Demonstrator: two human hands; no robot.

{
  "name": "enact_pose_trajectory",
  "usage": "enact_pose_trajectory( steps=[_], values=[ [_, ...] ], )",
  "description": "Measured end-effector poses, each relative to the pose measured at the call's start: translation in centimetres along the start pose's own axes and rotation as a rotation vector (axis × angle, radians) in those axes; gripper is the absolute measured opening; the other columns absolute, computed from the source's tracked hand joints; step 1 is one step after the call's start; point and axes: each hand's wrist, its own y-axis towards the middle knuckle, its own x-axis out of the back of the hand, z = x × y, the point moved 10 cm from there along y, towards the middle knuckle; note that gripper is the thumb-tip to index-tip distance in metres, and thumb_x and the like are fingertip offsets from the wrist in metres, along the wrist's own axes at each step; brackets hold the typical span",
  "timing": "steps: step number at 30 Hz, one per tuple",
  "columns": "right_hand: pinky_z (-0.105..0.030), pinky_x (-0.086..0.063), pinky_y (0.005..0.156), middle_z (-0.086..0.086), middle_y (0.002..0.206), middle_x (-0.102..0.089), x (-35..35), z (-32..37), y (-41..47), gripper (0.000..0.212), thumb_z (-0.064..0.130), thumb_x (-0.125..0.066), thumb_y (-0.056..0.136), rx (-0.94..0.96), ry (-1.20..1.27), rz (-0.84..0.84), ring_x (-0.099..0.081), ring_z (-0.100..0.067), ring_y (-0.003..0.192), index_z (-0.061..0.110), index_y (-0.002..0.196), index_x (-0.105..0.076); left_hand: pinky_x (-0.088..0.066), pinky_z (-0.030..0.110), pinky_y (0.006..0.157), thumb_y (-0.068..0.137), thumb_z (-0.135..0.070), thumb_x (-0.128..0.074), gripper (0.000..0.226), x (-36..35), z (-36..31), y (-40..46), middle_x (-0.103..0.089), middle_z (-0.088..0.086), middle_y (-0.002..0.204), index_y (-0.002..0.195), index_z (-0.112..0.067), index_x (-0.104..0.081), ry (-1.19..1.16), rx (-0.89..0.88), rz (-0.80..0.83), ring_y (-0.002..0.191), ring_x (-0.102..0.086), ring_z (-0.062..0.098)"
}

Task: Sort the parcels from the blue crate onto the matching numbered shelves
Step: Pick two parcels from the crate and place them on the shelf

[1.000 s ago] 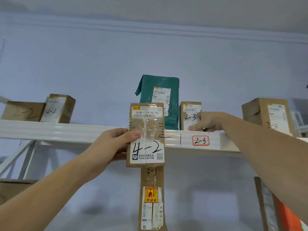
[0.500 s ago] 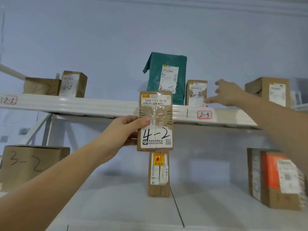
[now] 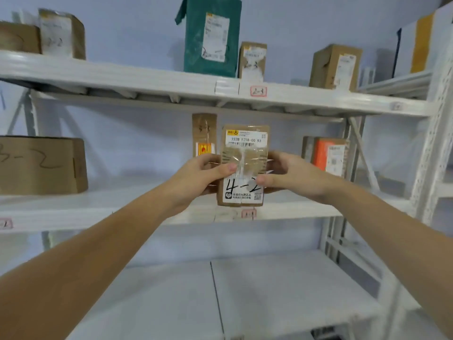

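Two hands are used here: the left hand (image 3: pixel 203 174) and the right hand (image 3: pixel 289 175) each pinch one side of the parcel marked 4-2 (image 3: pixel 244 165), held upright before the middle shelf (image 3: pixel 98 212). A matching shelf number should be found first, probably lower down.

The top shelf (image 3: pixel 147 79) carries a green parcel (image 3: pixel 210 38) at 12 o'clock and brown boxes (image 3: pixel 334 67); the middle shelf (image 3: pixel 73 212) carries a large box (image 3: pixel 41 165) at 9 o'clock.
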Motion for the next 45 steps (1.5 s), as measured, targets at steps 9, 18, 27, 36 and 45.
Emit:
enact_pose_trajectory(
  steps=[9, 18, 27, 36, 45],
  values=[
    [-0.044, -0.063, 0.087, -0.008, 0.123, -0.069, -4.6, -9.0, -6.2, 0.065, 0.017, -0.087, 0.081, -0.082, 0.069, 0.011, -0.075, -0.022, 0.1, 0.019, 0.137, -0.053, -0.056, 0.029, 0.1, 0.087, -0.025, -0.08, 0.044, -4.7, 8.9, -6.7, -0.075, -0.003, 0.122, 0.129, -0.017, -0.068, 0.078, 0.105, -0.026, 0.114, -0.071, 0.013],
    [-0.021, -0.056, 0.079, 0.011, 0.121, -0.065, -19.6, -14.0, -7.1, 0.081, 0.027, -0.094, 0.071, -0.102, -0.032, 0.23, -0.067, -0.005, 0.1, 0.031, 0.137, -0.048, -0.057, 0.027, 0.093, 0.091, -0.019, -0.079, 0.036, 0.4, 19.1, -16.9, -0.074, -0.012, 0.114, 0.124, -0.022, -0.066, 0.233, 0.336, -0.205, 0.104, -0.072, 0.007],
    [-0.024, -0.061, 0.078, 0.01, 0.121, -0.062, -42.0, -13.7, -1.3, 0.076, 0.013, -0.088, 0.078, -0.116, 0.048, 0.424, -0.065, -0.003, 0.105, 0.027, 0.138, -0.043, -0.058, 0.031, 0.096, 0.092, -0.008, -0.074, 0.043, 17.4, 29.3, -27.1, -0.074, -0.013, 0.118, 0.13, -0.024, -0.063, 0.31, 0.518, -0.352, 0.109, -0.071, 0.005],
    [-0.03, -0.056, 0.092, 0.012, 0.13, -0.058, -57.5, -15.8, 2.6, 0.067, 0.015, -0.074, 0.091, -0.137, -0.02, 0.537, -0.067, -0.009, 0.102, 0.023, 0.145, -0.034, -0.054, 0.018, 0.081, 0.09, -0.004, -0.074, 0.036, 28.0, 38.5, -31.8, -0.073, -0.019, 0.097, 0.107, -0.034, -0.066, 0.353, 0.685, -0.378, 0.093, -0.07, 0.004],
    [-0.028, -0.054, 0.074, 0.012, 0.125, -0.062, -64.1, -22.4, 9.5, 0.06, 0.016, -0.076, 0.089, -0.255, -0.051, 0.468, -0.071, -0.008, 0.09, 0.027, 0.134, -0.038, -0.046, 0.004, 0.061, 0.085, -0.007, -0.078, 0.02, 34.7, 46.6, -30.5, -0.076, -0.011, 0.098, 0.104, -0.015, -0.078, 0.295, 0.753, -0.694, 0.082, -0.067, -0.005]
  ],
)
